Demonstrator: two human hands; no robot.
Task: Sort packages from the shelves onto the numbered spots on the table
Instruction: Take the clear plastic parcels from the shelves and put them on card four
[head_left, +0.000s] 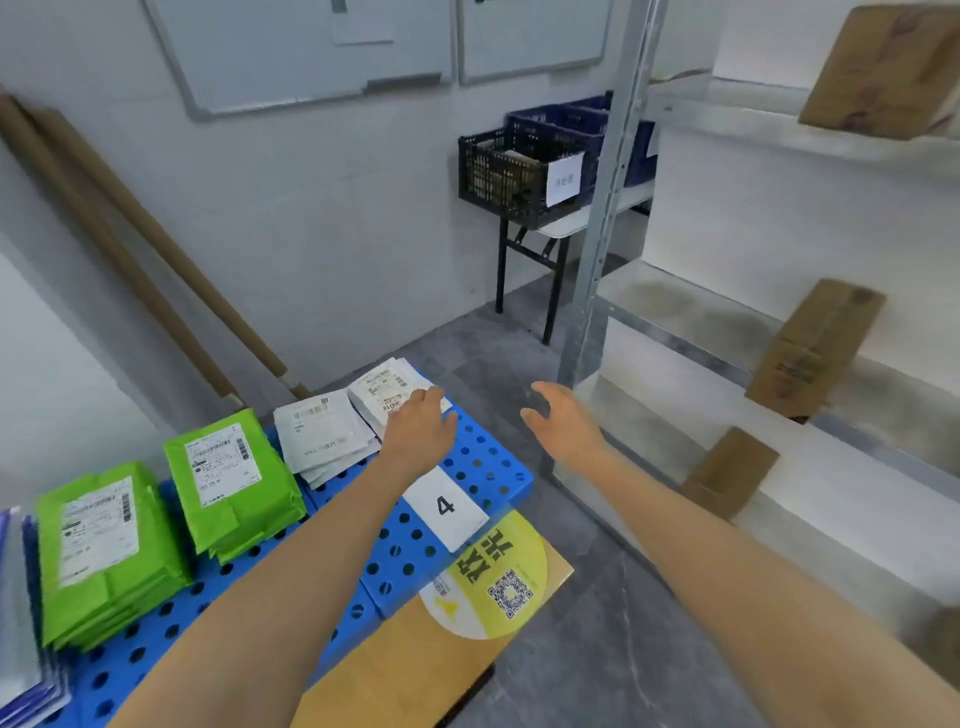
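At centre frame the left hand (418, 431) lies on the top white package (382, 389) of a stack at the far end of the blue counter (488, 462), fingers flat and close together, just above the "4" label (445, 506). To its right the right hand (563, 423) hovers with fingers spread, holding nothing, near the shelves (701, 312), where brown packages (813, 348) lie.

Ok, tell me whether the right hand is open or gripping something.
Open: the right hand hangs beside the blue perforated table top, fingers spread and loosely curved, nothing in them.
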